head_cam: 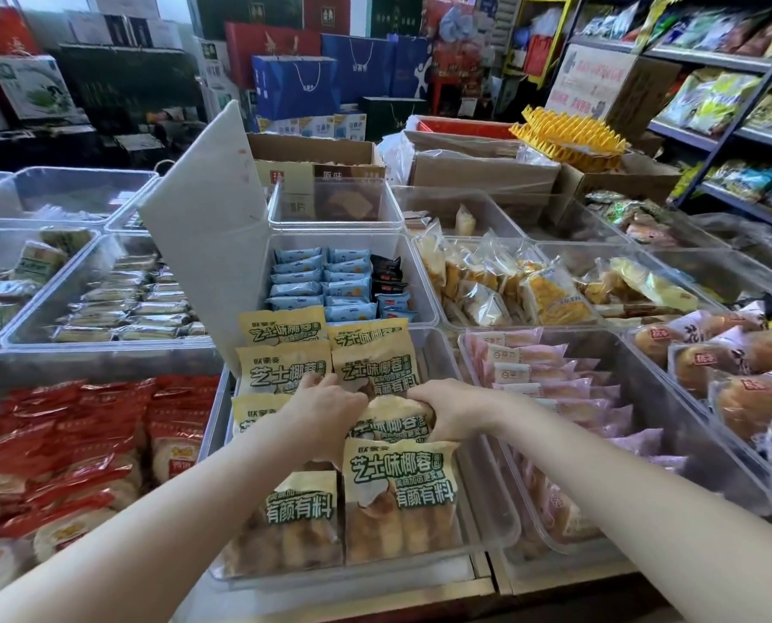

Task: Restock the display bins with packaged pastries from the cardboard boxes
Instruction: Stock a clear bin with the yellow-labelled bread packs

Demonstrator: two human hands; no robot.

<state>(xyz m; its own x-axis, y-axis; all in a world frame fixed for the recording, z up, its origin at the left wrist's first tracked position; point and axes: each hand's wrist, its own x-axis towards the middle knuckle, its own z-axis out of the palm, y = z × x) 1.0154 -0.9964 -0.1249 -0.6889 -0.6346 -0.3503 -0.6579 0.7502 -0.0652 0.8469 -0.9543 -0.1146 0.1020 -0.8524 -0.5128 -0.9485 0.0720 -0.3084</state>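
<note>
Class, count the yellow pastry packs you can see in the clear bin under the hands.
7: two at the back, two behind the hands, one under them, two in front. More may be hidden.

Both bare forearms reach forward from the lower corners of the view and converge toward the middle. The left arm runs up from the bottom left, wrist straight, and the left hand (325, 409) lies palm down with its back to the camera, fingers bent downward out of sight. The right arm comes in from the bottom right, and the right hand (449, 413) is turned inward, its fingers curled in a grip; what they close on is mostly hidden beneath the hand. The two hands sit close together, nearly level, knuckles angled toward each other but apparently not touching.
</note>
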